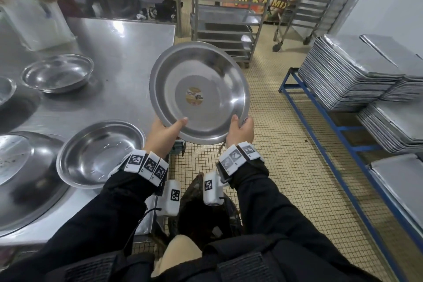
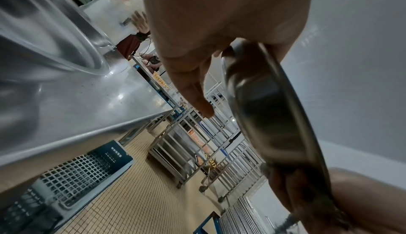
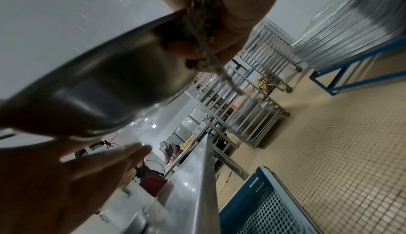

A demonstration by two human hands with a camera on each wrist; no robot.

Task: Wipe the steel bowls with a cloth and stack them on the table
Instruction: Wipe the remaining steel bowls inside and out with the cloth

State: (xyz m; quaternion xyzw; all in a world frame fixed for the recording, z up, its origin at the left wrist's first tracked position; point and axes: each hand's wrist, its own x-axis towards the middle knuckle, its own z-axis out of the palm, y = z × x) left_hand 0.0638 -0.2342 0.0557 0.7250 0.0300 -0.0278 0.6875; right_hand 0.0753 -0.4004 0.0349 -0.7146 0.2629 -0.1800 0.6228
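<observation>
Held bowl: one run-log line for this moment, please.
phase: wiping | steel bowl: tilted, above floor beside table | left hand: grips rim | right hand: grips rim, cloth under fingers | stacked: no

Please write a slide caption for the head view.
Both hands hold a stickered steel bowl beside the table.

From my feed: floor [image 1: 286, 167] was small beige tile. Wheeled steel racks [image 1: 226, 14] stood at the back, a blue frame [image 1: 325, 126] with stacked metal trays [image 1: 343, 75] along the pale right wall [image 1: 393, 2]. Blue crate [image 2: 72, 173] sat under the steel table, I think.
</observation>
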